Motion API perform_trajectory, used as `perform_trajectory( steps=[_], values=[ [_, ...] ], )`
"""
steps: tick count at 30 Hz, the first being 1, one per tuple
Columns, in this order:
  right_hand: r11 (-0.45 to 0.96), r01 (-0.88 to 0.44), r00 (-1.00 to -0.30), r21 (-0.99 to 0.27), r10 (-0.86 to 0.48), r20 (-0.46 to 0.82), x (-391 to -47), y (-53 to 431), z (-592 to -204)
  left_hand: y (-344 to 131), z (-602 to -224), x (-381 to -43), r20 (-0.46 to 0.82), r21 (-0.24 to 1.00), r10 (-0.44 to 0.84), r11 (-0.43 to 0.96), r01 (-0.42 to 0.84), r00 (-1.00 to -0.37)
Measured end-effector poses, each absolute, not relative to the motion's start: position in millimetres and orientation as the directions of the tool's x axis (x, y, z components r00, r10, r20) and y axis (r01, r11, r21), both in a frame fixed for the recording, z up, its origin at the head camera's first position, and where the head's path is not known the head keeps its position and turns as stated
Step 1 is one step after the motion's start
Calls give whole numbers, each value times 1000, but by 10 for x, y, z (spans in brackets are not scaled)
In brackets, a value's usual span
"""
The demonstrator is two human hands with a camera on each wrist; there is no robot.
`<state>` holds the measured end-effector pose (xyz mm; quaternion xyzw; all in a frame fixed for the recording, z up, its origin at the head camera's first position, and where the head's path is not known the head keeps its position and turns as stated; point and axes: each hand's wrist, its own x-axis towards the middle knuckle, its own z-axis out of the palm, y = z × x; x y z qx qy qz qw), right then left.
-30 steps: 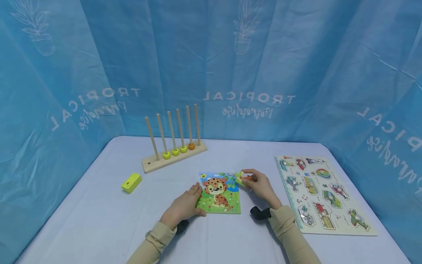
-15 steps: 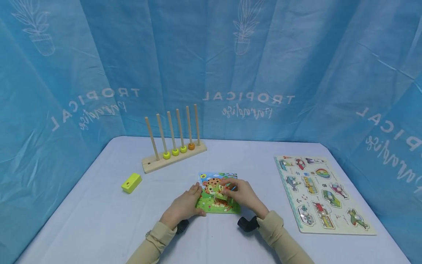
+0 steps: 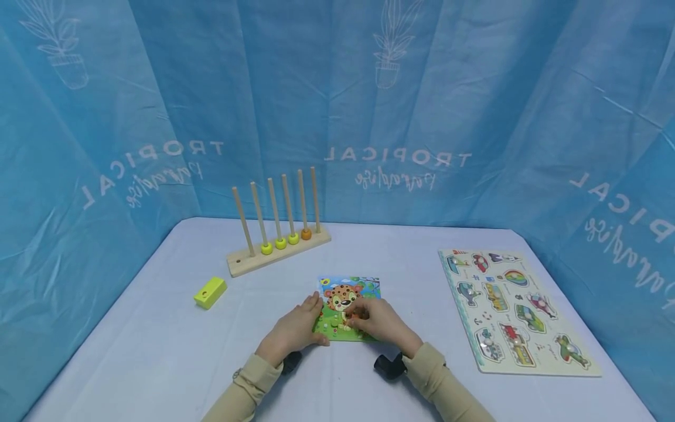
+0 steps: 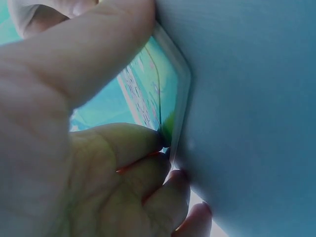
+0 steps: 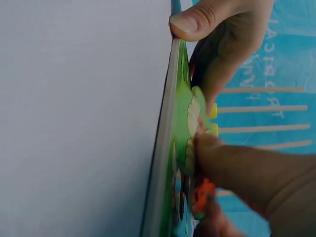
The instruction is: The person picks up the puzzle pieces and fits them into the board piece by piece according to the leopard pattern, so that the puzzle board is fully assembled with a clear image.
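A square jigsaw puzzle board with a spotted leopard cub picture lies in the middle of the white table. My left hand rests along its left side, fingers nearly straight at the edge and thumb at the lower edge; the left wrist view has that corner of the board between them. Over the lower right of the picture, my right hand pinches a puzzle piece with green and orange-spotted print. Seen from the right wrist, the piece stands tilted close against the board's face. My right fingers partly hide it in the head view.
Behind stands a wooden peg stand with yellow and orange beads on some pegs. A yellow block lies to the left. On the right is a knob puzzle of vehicles. A blue curtain surrounds the table.
My right hand has carried the puzzle piece from the board's upper right corner leftward and down, over the lower part of the picture. The left hand has stayed at the board's left edge.
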<state>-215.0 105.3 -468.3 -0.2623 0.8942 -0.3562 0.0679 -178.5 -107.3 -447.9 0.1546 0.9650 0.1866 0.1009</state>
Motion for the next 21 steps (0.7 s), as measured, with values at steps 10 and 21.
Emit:
perform_trajectory(
  steps=[10, 21],
  values=[
    [660, -378, -896, -649, -437, 77, -2136, 1028, -4675, -1071, -4473, -1809, -131, 390, 340, 881, 267, -931],
    [679, -363, -931, -638, -291, 220, -2315, 1478, -4551, -1184, -4439, -1868, 7, 329, 335, 889, 319, -942]
  ],
)
